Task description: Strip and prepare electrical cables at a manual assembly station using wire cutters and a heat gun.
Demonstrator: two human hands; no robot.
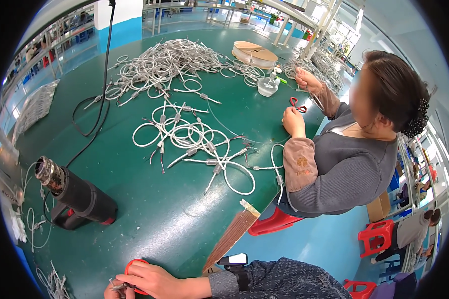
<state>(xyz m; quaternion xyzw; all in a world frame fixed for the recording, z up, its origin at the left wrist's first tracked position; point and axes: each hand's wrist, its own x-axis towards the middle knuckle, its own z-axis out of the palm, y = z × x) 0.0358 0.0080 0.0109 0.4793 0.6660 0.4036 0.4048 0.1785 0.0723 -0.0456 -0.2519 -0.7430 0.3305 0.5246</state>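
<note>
At the lower edge, my right hand [157, 280] is closed around red-handled scissors [129, 265]; one red loop shows above its fingers. Pressed close to it, my left hand [112, 291] is pinched closed, partly cut off by the frame. Small greyish pieces show between the two hands, too small to name. To the left of my hands lies a bunch of pale cables [55, 283]. A black heat gun [85, 199] stands on the green table [149, 219], nozzle tilted up, beyond my left hand.
Looped cables with grey cylinders [199, 144] spread mid-table, before a big cable heap [169, 62]. Farther back are a spool [254, 54] and a clear jar [268, 87]. At right, a co-worker [354, 154] sits near other red-handled scissors [298, 104]. A brown ridged board [232, 236] meets the table edge.
</note>
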